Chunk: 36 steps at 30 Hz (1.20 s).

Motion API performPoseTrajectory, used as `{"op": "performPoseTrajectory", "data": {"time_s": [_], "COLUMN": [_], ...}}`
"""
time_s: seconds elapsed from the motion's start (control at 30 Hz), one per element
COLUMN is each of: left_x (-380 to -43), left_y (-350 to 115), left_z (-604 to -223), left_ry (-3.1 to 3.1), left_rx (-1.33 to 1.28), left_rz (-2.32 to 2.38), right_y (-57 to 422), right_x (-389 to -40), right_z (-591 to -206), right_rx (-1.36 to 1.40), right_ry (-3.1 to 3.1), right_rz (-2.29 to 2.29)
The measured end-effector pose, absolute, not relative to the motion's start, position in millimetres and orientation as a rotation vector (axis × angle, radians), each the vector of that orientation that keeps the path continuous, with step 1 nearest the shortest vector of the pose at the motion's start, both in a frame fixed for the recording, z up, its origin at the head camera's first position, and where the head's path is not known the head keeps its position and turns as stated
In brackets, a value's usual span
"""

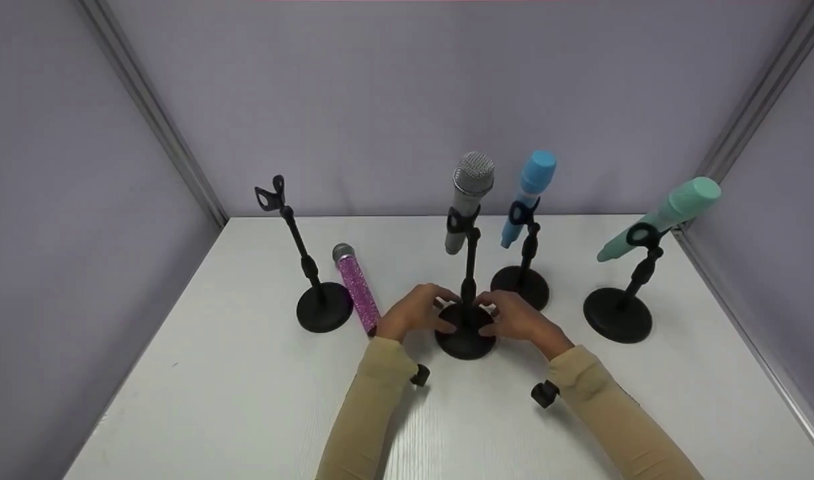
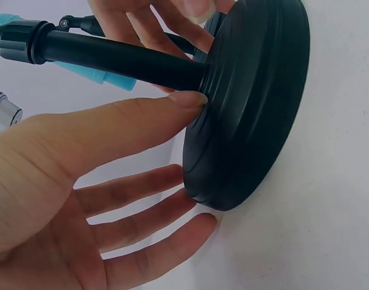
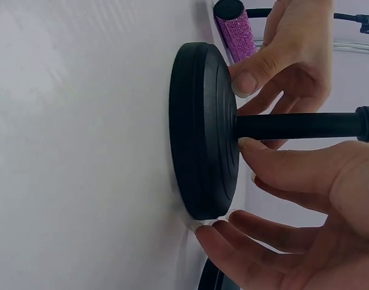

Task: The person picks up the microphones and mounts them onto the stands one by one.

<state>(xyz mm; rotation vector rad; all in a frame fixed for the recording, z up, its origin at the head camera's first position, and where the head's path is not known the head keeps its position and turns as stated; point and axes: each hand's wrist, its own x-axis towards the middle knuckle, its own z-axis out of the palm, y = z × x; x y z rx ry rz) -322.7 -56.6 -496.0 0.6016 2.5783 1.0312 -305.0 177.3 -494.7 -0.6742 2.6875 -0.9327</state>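
A silver microphone (image 1: 472,180) leans in the clip of a black desktop microphone stand (image 1: 467,345) at the middle of the table. My left hand (image 1: 421,311) holds the left side of the stand's round base, thumb on top near the pole and fingers around the rim, as the left wrist view shows on the base (image 2: 251,109). On the opposite side my right hand (image 1: 519,319) grips the same base, its thumb (image 3: 293,166) on top and its fingertips at the edge. The base's underside is hidden.
Left of the hands, a pink glittery microphone (image 1: 359,290) lies beside a stand with an unfilled clip (image 1: 323,308). Behind and to the right, a blue microphone (image 1: 537,175) and a mint-green microphone (image 1: 673,210) sit in their own stands. Grey panels (image 1: 380,107) enclose the white table (image 1: 233,400).
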Motion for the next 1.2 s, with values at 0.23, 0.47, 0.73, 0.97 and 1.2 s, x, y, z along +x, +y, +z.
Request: {"op": "performPoseTrajectory", "data": {"time_s": [0.23,0.47,0.73,0.97,1.2], "left_x": [-321.2,-320.3,-319.4,-319.4,-319.2], "left_y": [-56.6,-56.5,-57.4,-57.9,-57.7], "left_z": [-497.1,-494.1,-492.0,-492.0,-491.6], "left_ry": [2.557,2.546,2.545,2.524,2.541], "left_rx": [0.569,0.583,0.553,0.536,0.558], "left_rz": [1.031,1.011,0.954,0.965,0.974], "right_y": [176.9,177.4,176.2,175.9,173.7], "right_x": [-303.1,-299.9,-297.5,-296.9,-297.5], "right_z": [-498.1,-498.9,-499.1,-502.7,-506.0], "right_rx": [-0.686,-0.665,-0.651,-0.695,-0.772], "right_ry": [2.679,2.68,2.688,2.726,2.758], "right_rz": [-0.944,-0.93,-0.929,-0.92,-0.895]}}
